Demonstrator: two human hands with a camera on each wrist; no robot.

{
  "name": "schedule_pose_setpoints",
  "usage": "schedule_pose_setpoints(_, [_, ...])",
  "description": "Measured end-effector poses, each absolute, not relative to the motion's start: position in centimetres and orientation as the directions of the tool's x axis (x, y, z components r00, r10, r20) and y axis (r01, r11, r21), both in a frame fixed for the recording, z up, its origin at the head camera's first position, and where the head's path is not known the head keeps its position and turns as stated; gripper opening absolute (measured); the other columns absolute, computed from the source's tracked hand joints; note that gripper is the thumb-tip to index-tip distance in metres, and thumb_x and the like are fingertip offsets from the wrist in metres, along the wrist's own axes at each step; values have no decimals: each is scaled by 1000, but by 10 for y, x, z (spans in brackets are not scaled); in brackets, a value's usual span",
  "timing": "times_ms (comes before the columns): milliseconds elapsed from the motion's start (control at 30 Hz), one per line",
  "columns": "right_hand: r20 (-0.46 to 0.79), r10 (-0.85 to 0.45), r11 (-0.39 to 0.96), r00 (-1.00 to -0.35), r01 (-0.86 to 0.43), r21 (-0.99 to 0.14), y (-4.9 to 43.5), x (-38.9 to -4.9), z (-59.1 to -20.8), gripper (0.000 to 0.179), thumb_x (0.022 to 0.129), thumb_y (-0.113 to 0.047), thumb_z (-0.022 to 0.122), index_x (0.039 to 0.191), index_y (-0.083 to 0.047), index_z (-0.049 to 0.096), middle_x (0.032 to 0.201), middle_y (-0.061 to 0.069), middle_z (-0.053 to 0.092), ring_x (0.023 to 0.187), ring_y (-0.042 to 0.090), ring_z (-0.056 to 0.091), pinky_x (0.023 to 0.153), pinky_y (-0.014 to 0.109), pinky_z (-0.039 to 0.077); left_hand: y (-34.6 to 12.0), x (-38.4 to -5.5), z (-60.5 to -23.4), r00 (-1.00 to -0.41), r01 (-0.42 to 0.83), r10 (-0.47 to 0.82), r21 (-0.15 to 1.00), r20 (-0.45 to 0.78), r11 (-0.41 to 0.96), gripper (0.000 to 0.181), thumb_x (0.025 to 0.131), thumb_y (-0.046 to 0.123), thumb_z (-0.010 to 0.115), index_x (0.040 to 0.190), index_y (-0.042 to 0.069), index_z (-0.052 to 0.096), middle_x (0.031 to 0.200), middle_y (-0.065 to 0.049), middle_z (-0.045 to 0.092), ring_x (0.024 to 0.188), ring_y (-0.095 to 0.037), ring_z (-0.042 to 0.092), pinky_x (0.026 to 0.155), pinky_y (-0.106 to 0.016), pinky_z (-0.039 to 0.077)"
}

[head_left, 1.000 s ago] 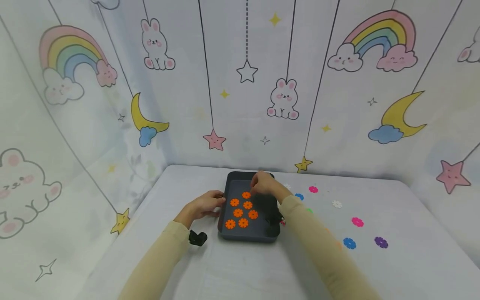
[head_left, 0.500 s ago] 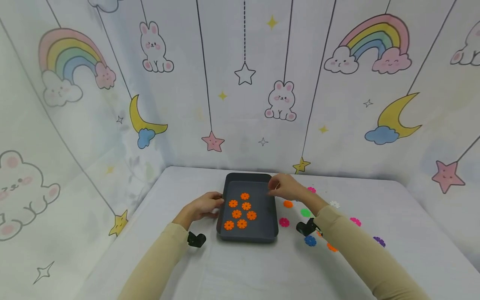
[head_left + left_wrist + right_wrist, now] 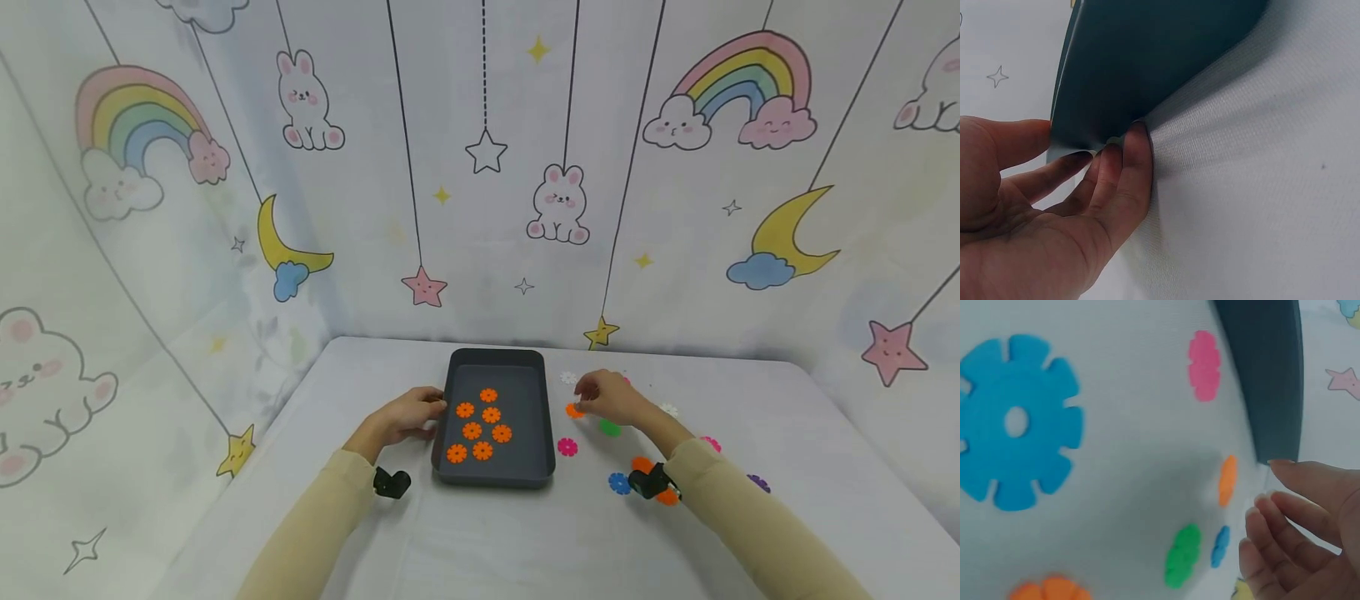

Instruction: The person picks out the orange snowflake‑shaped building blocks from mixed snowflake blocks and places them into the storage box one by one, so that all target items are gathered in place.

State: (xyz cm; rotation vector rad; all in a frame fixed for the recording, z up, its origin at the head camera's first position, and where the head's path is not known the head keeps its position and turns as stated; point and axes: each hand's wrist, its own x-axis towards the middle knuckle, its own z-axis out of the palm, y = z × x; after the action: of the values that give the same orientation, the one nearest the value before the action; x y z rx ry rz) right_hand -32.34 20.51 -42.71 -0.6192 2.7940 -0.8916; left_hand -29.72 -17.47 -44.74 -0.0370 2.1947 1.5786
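Note:
A dark grey tray (image 3: 527, 398) stands on the white table with several orange notched plastic discs (image 3: 483, 451) lying flat in it. My left hand (image 3: 405, 413) holds the tray's left wall. In the left wrist view the thumb meets the rim, and the fingers (image 3: 1138, 153) lie against the outer side. Right of the tray, my right hand (image 3: 615, 398) hovers at a loose orange disc (image 3: 573, 411). Its fingers (image 3: 1260, 531) are loosely bent with nothing between them. The right wrist view shows them apart from the orange disc (image 3: 1227, 481).
Around the right hand lie a green disc (image 3: 610, 427), a pink disc (image 3: 567, 447), a blue disc (image 3: 619, 483) and a white disc (image 3: 567, 377). More orange discs (image 3: 668, 497) and a purple disc (image 3: 760, 482) lie farther right. A patterned curtain (image 3: 480, 250) rises behind the table.
My right hand has moved from over the tray, rightward past its right wall, to the loose orange disc. My left hand stays at the tray's left wall.

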Motion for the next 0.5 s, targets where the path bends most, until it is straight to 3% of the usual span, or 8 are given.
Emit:
schedule_pose_setpoints(367, [-74, -365, 761, -928, -251, -598, 211, -326, -449, 31, 90, -15, 78, 114, 1, 68, 100, 8, 65, 92, 25, 58, 87, 43, 55, -174, -298, -449, -907, -270, 220, 897, -359, 350, 48, 108, 16, 50, 152, -3, 40, 146, -22, 51, 131, -35, 54, 95, -46, 55])
schedule_pose_setpoints(500, [-85, -357, 765, -930, -239, -598, 209, -327, -448, 30, 90, -14, 78, 114, 1, 68, 98, 8, 64, 90, 24, 57, 84, 43, 54, -174, -298, -448, -907, -269, 221, 897, -359, 351, 49, 108, 16, 50, 152, -3, 39, 147, -22, 51, 131, -36, 53, 96, -47, 55])
